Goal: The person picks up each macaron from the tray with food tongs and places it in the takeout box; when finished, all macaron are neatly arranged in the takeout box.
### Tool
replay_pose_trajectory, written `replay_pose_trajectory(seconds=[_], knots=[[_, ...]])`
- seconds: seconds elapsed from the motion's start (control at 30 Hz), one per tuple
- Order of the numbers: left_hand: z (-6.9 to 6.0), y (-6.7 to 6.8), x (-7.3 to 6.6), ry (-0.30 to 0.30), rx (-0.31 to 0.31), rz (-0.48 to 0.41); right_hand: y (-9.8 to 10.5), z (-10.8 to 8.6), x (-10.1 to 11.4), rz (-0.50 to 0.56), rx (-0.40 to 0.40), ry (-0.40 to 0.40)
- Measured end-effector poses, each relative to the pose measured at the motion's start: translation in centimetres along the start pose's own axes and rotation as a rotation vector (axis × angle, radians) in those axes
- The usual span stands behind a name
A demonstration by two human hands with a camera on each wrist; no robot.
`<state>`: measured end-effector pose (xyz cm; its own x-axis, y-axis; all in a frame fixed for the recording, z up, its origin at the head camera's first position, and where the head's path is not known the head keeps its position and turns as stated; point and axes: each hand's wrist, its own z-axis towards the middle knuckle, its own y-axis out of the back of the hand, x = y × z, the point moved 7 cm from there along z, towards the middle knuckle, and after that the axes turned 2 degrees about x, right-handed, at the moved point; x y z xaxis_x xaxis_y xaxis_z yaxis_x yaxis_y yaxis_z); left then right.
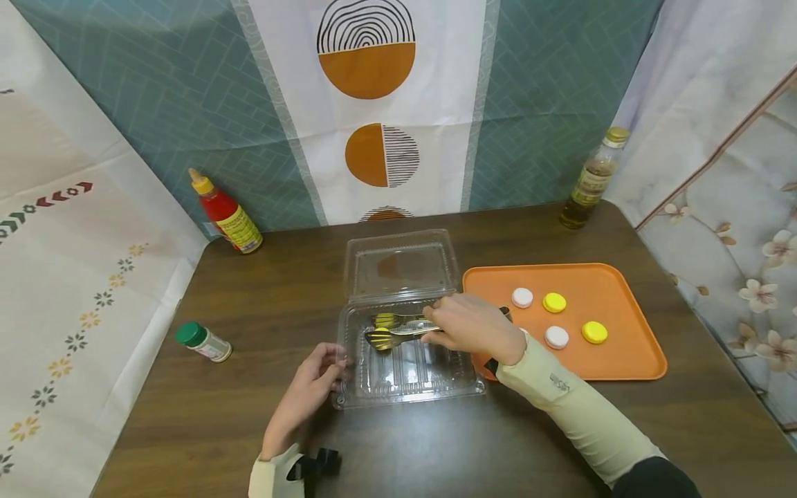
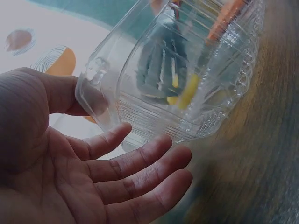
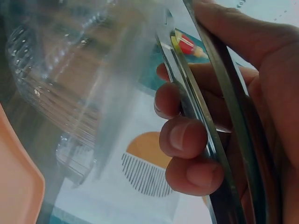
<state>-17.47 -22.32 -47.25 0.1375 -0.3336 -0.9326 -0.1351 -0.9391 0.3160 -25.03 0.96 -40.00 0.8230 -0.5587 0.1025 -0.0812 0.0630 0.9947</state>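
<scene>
My right hand point(image 1: 470, 325) grips a pair of dark metal tongs point(image 1: 407, 333), its thumb on one arm and its fingers curled round the other. The slotted heads of the tongs are over the base of an opened clear plastic clamshell container point(image 1: 411, 377). Yellow shows through the slots; a yellow piece point(image 2: 189, 91) by the tongs' head is seen through the plastic in the left wrist view, its full shape hidden. At the container's left edge is my left hand point(image 1: 314, 377), thumb by the rim corner and the other fingers loosely extended beside the wall.
Right of the container lies an orange tray point(image 1: 629, 346) bearing white discs point(image 1: 521, 297) and yellow discs point(image 1: 594, 332). A red squeeze bottle point(image 1: 230, 218) and an oil bottle point(image 1: 591, 181) stand at the back. On the left is a green-capped shaker jar point(image 1: 204, 342).
</scene>
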Motion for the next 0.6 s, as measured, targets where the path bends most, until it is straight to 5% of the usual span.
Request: replay_pose_trajectory(seconds=[0.3,0.6], knots=[[-0.04,-0.13,-0.05,0.014,0.009,-0.020,-0.69,0.22,0.01,-0.036,0.007,0.006],[0.21,-0.14,-0.01,-0.003,0.009,-0.145,-0.56,-0.27,-0.19,-0.040,-0.037,0.006]])
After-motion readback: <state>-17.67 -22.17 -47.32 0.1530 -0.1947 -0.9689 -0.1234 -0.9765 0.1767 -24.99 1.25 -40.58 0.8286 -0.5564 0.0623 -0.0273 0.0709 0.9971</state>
